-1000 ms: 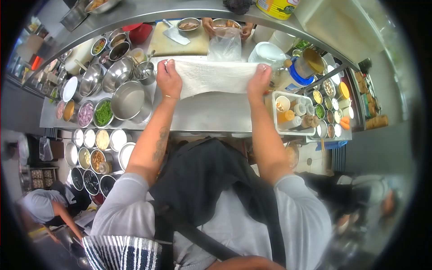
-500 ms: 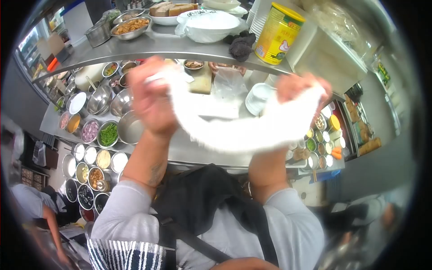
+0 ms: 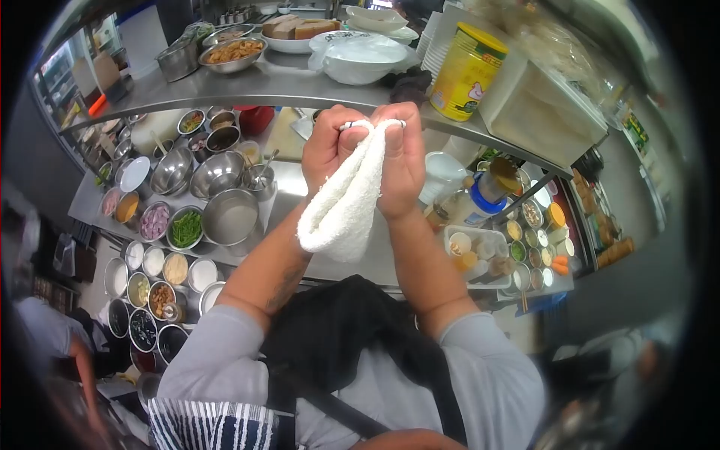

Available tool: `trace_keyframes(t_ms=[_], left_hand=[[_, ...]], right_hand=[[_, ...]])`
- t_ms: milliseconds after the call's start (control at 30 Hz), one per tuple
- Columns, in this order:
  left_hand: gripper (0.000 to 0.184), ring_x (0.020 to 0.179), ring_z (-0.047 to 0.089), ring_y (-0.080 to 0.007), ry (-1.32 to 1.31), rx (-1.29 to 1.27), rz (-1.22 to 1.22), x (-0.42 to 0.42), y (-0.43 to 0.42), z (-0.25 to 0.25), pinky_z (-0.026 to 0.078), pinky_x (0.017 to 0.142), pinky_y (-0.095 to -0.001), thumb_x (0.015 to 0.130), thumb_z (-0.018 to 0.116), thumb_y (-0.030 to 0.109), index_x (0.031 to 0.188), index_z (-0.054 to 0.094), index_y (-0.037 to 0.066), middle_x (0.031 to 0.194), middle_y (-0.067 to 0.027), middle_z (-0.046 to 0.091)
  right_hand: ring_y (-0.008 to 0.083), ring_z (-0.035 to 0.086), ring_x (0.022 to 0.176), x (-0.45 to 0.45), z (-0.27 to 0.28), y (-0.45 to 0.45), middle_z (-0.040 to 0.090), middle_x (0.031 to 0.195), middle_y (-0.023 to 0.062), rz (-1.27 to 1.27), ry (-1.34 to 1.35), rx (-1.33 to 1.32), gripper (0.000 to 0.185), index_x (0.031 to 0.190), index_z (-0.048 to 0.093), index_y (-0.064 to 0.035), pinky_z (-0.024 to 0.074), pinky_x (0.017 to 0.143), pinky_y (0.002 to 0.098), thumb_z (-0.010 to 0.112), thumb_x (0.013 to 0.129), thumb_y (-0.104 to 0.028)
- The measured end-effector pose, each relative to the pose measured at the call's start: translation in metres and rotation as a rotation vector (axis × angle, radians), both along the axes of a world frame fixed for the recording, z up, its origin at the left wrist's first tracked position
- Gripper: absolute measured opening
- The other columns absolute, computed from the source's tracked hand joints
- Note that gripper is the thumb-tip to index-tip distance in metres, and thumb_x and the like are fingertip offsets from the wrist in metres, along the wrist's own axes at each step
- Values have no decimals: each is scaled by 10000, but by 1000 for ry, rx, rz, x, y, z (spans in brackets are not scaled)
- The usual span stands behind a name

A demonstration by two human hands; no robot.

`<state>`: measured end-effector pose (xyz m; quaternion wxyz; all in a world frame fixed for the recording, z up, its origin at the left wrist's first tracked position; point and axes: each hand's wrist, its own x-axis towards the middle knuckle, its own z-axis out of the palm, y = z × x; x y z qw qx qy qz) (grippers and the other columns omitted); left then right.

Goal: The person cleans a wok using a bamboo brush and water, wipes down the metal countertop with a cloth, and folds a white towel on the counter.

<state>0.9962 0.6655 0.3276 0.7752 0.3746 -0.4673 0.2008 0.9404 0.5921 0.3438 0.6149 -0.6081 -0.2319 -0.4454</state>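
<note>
A white terry towel (image 3: 349, 210) hangs folded in a loop from my two raised hands. My left hand (image 3: 328, 150) is closed around one end of it, and my right hand (image 3: 403, 165) grips the other end right beside it. Both fists come together at the top of the cloth, knuckles pointing away from me, with the dark striped edge of the towel showing at each fist. The towel hangs over the steel counter (image 3: 330, 266), apart from its surface. My hands cover part of the counter behind them.
A steel shelf (image 3: 247, 94) crosses ahead, bearing bowls, a yellow can (image 3: 466, 71) and a plastic bin (image 3: 540, 112). Metal bowls, including one of chopped greens (image 3: 185, 227), crowd the left. A clear tub (image 3: 477, 255) and small containers stand right. Another person (image 3: 56, 337) is at lower left.
My hands have come together from wide apart. The towel, stretched in a wide blurred arc before, now hangs folded in a narrow loop. The tub at right has come into view.
</note>
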Motion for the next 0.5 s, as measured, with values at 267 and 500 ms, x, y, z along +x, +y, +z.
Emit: trace_keyframes(t_ms=[267, 500], left_hand=[[298, 1166, 547, -246, 137, 234, 0, 18, 15, -1, 436, 1058, -354, 958, 749, 220, 1213, 730, 67, 1270, -133, 587], [482, 1165, 639, -243, -4, 430, -350, 34, 78, -67, 550, 956, -375, 893, 828, 254, 1293, 684, 27, 1297, -144, 660]], right_hand=[[90, 567, 874, -4, -5, -3, 604, 937, 4, -11, 297, -8, 517, 1082, 631, -28, 457, 764, 249, 437, 1114, -506], [90, 449, 758, -11, -28, -60, 518, 801, -29, -241, 227, -105, 533, 960, 571, -52, 393, 673, 265, 466, 1089, -559]])
